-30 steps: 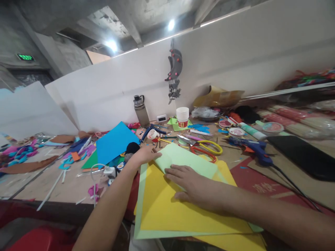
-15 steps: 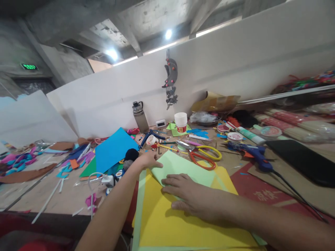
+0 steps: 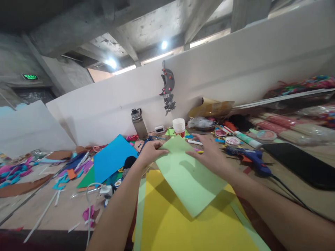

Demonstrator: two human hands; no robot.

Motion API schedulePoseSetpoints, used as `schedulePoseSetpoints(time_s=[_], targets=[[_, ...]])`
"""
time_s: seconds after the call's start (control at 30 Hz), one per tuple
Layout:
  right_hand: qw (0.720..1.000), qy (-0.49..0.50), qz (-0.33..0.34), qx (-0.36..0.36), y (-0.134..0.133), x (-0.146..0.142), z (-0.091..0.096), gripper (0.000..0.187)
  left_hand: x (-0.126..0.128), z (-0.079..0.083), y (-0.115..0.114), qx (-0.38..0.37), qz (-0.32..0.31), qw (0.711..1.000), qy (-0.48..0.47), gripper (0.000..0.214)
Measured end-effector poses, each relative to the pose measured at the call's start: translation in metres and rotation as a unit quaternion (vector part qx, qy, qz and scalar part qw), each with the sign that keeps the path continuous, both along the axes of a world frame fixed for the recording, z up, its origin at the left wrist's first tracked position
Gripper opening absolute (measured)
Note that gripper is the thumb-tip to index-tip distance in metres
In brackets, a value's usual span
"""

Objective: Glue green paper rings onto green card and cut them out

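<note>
A pale green sheet [image 3: 187, 174], flat and uncreased, is held tilted above a yellow sheet [image 3: 172, 223] on the table [image 3: 52, 202]. Its far edge is pinched by the left hand [image 3: 151, 153] and the right hand [image 3: 210, 155], 1 at each side.

craft workshop: scattered paper scraps [image 3: 65, 172], glue gun [image 3: 251, 157]

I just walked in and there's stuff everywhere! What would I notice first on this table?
First, the light green sheet in the middle, lifted off the table by the left hand and right hand at its far corners. Under it lies a big yellow sheet, and to the left a bright blue sheet leans up among paper scraps. On the right rests a blue glue gun.
</note>
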State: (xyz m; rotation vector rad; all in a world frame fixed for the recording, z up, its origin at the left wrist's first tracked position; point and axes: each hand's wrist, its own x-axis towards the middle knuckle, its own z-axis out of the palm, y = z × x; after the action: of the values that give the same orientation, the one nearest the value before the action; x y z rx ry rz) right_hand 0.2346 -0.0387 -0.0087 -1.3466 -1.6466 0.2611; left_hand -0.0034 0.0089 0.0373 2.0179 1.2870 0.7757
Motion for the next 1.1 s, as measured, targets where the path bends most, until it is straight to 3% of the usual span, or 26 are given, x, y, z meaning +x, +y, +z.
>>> schedulePoseSetpoints(time_s=[0.13, 0.2, 0.27, 0.37, 0.43, 0.53, 0.63, 0.73, 1.1], targets=[[0.987, 0.038, 0.099, -0.124, -0.003, 0.009, 0.005, 0.037, 0.014, -0.002, 0.002, -0.012, -0.018, 0.999, -0.048, 0.032], [0.988, 0.047, 0.078, -0.126, -0.006, 0.008, 0.006, 0.035, 0.017, -0.01, 0.004, -0.006, 0.01, 0.992, -0.128, 0.04], [0.991, 0.072, 0.045, -0.105, -0.007, 0.007, 0.007, 0.034, 0.02, -0.02, 0.002, -0.032, 0.034, 0.967, -0.252, 0.049], [0.988, 0.123, 0.02, -0.092, -0.003, 0.005, 0.006, 0.035, 0.026, -0.035, -0.004, -0.147, -0.026, 0.919, -0.366, 0.056], [0.985, 0.147, 0.023, -0.09, -0.001, 0.005, 0.004, 0.035, 0.031, -0.043, -0.009, -0.175, -0.045, 0.899, -0.399, 0.057], [0.97, 0.207, 0.079, -0.103, 0.002, 0.004, 0.002, 0.037, 0.035, -0.05, -0.011, -0.168, -0.034, 0.888, -0.427, 0.053], [0.937, 0.298, 0.145, -0.113, 0.004, 0.004, 0.003, 0.042, 0.033, -0.052, -0.009, -0.172, -0.027, 0.89, -0.42, 0.05], [0.914, 0.351, 0.167, -0.116, 0.004, 0.006, 0.008, 0.037, 0.032, -0.05, -0.01, -0.177, -0.017, 0.897, -0.406, 0.048], [0.911, 0.405, 0.074, -0.021, -0.004, 0.009, 0.016, 0.027, 0.045, -0.044, -0.022, -0.193, -0.048, 0.868, -0.455, 0.045]])
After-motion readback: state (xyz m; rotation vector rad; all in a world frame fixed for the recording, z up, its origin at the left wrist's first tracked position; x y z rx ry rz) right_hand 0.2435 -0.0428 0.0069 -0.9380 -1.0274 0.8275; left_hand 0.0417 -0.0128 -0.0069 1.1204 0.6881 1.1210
